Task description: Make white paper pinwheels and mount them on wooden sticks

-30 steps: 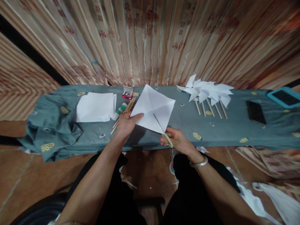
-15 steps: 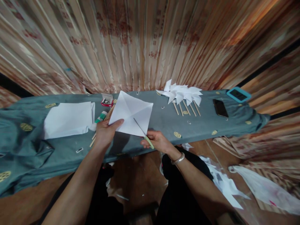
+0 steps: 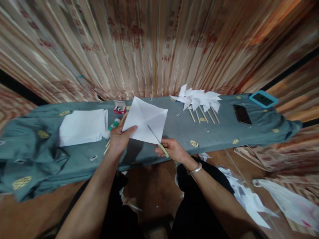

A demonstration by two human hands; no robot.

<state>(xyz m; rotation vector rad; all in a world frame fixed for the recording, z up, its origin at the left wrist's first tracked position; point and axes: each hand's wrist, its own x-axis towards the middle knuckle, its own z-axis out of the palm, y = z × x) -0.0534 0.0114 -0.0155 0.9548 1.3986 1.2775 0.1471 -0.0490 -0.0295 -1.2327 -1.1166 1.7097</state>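
Thumb of the left hand (image 3: pixel 120 138) pressed flat on top of a square white sheet (image 3: pixel 147 116), gripping its left corner; remaining fingers hidden beneath, their spread impossible to tell. Fingers of the right hand (image 3: pixel 174 150) curled around the pale green handle of the scissors (image 3: pixel 163 151), hold on the loops partly covered. One dark blade visible along the sheet, running from the nearest corner towards the middle; other blade out of sight; slit or not there, hard to tell. Sheet held up over the grey-green cloth (image 3: pixel 179 132). Just behind the left hand, thin wooden sticks (image 3: pixel 106 148), midsections covered, and a green-and-white tube (image 3: pixel 114 124). Beyond, a small red box (image 3: pixel 120 108), metallic contents too small to identify. Farther left, stacked white paper (image 3: pixel 83 127). To the right, paper pinwheels (image 3: pixel 199 98), overlapping too closely to count, then a dark phone (image 3: pixel 242 114) and a blue-framed device (image 3: pixel 263 99). Down on the floor (image 3: pixel 159 189), white scraps (image 3: pixel 245 194), outlines merging, and a pale plastic bag (image 3: pixel 286 196), cut off at the right edge.
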